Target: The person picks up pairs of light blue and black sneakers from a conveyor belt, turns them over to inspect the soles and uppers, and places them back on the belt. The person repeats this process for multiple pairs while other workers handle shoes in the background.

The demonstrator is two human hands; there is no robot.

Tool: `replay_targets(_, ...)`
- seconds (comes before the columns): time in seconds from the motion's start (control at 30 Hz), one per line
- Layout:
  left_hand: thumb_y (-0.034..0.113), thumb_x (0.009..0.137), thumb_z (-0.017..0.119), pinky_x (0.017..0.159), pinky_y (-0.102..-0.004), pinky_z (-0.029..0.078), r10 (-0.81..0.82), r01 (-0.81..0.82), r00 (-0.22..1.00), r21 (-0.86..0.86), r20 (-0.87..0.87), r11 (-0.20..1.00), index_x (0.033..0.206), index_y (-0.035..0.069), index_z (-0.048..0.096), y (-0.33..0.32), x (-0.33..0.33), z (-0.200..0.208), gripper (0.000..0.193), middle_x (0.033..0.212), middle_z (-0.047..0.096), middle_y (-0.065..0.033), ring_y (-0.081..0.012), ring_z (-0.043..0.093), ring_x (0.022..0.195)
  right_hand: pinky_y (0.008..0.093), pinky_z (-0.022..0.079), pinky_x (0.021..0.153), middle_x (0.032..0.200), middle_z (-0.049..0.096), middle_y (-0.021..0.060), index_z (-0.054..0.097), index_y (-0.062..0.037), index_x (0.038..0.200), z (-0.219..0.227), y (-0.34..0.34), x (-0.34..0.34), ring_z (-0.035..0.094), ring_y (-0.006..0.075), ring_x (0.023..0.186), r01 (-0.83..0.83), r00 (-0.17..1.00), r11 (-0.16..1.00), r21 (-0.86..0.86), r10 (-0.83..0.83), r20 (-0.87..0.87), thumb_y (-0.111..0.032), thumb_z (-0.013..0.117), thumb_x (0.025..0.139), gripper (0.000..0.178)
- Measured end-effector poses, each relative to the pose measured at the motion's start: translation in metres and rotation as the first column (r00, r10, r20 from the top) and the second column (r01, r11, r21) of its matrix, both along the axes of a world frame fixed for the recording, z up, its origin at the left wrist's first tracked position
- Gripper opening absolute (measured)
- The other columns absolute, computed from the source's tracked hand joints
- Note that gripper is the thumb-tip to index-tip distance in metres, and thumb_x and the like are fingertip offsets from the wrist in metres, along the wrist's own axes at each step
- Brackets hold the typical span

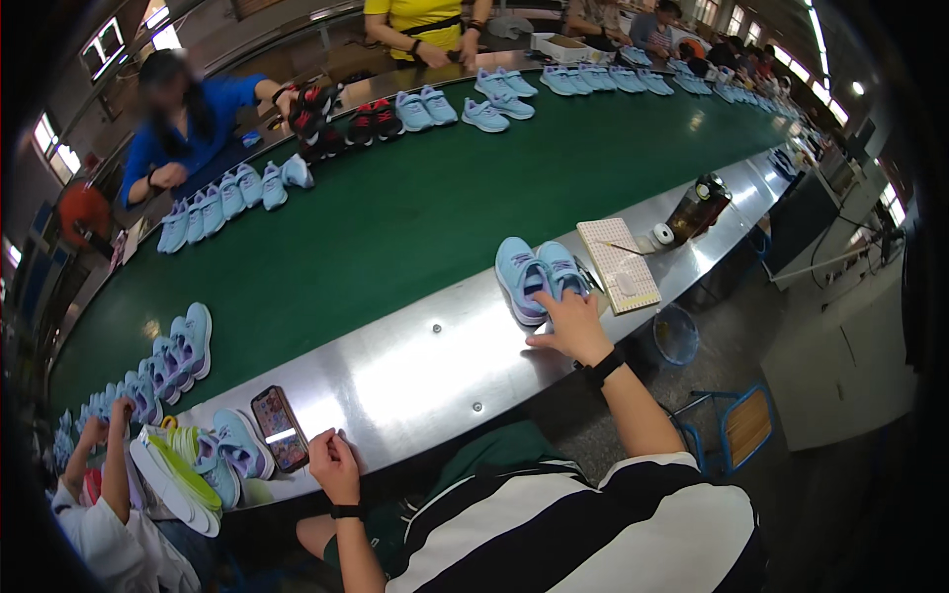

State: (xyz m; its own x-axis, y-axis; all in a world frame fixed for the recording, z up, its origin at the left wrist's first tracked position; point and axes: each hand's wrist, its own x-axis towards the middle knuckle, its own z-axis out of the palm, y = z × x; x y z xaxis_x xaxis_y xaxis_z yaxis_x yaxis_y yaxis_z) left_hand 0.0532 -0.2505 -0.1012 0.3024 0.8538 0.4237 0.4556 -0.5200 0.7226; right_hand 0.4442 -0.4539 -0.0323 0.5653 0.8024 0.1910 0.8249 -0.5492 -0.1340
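Observation:
A pair of light blue sneakers [522, 269] with lilac laces stands on the metal edge of the table, toes pointing to the far side. Over their heels is my right hand [571, 328], its fingers spread and touching the collars, with the thumb stretched out to the left. My left hand [334, 466] rests at the near table edge with curled fingers, and nothing shows in it. Just left of it lies a phone [281, 427] with its screen lit.
Right of the pair are a notebook [621, 272] with a pen, a white roll [661, 234] and a dark bottle [700, 206]. Rows of sneakers [232, 198] line the green belt [395, 237]. Co-workers stand across and at left, where yellow-green insoles [188, 465] lie. A stool [743, 427] is at right.

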Motion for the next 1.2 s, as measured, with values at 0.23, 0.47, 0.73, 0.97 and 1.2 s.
replay_targets(0.23, 0.006, 0.090, 0.063, 0.061, -0.0276, 0.046, -0.140, 0.145, 0.989, -0.120, 0.044, 0.982, 0.101, -0.001, 0.067, -0.016, 0.022, 0.049, 0.014, 0.089, 0.064, -0.0104, -0.0158, 0.057, 0.068, 0.0434, 0.034, 0.080, 0.081, 0.058, 0.0080, 0.067, -0.0115, 0.097, 0.032, 0.012, -0.060, 0.059, 0.0276, 0.080, -0.129, 0.991, 0.937, 0.325, 0.136, 0.001, -0.036, 0.079, 0.075, 0.035)
replay_targets(0.47, 0.018, 0.089, 0.071, 0.072, -0.0287, 0.052, -0.279, 0.252, 0.960, -0.345, -0.028, 0.904, 0.131, -0.001, 0.054, -0.033, 0.044, 0.071, 0.049, 0.116, 0.051, -0.0144, -0.0195, 0.057, 0.092, 0.0363, 0.042, 0.079, 0.094, 0.066, 0.0091, 0.059, -0.0033, 0.118, 0.033, 0.036, -0.138, 0.062, 0.0232, 0.083, -0.296, 0.849, 0.852, 0.432, 0.442, -0.289, -0.044, 0.077, 0.080, 0.058)
replay_targets(0.73, 0.013, 0.093, 0.065, 0.076, -0.0283, 0.053, -0.107, 0.244, 0.965, -0.667, 0.240, 0.704, 0.135, -0.007, 0.046, -0.044, 0.024, 0.032, 0.051, 0.101, 0.064, -0.0126, -0.0156, 0.064, 0.088, 0.0316, 0.051, 0.070, 0.098, 0.061, 0.0136, 0.048, 0.0037, 0.135, -0.030, 0.052, -0.143, 0.061, 0.0190, 0.077, -0.007, 0.425, 0.954, 0.301, 0.275, -0.862, -0.021, 0.066, 0.089, 0.055)
replay_targets(0.97, 0.007, 0.100, 0.042, 0.106, -0.0318, 0.040, -0.056, 0.514, 0.828, -0.714, 0.558, 0.476, 0.142, -0.001, 0.043, -0.044, 0.014, 0.029, 0.042, 0.135, 0.055, -0.0104, -0.0183, 0.053, 0.123, 0.0285, 0.039, 0.103, 0.127, 0.058, 0.0091, 0.048, 0.0031, 0.137, -0.034, 0.055, -0.152, 0.053, 0.0158, 0.117, 0.279, -0.298, 0.916, 0.290, 0.369, -0.880, -0.006, 0.053, 0.093, 0.046)
replay_targets(1.2, 0.023, 0.105, 0.042, 0.112, -0.0402, 0.037, 0.120, 0.683, 0.637, -0.629, 0.762, 0.372, 0.154, 0.009, 0.025, -0.049, 0.012, 0.046, 0.054, 0.152, 0.040, -0.0104, -0.0241, 0.044, 0.136, 0.0305, 0.038, 0.106, 0.143, 0.044, 0.0110, 0.038, 0.0024, 0.145, -0.027, 0.061, -0.174, 0.047, 0.0194, 0.127, 0.350, -0.428, 0.874, 0.336, 0.468, -0.773, -0.003, 0.046, 0.091, 0.054)
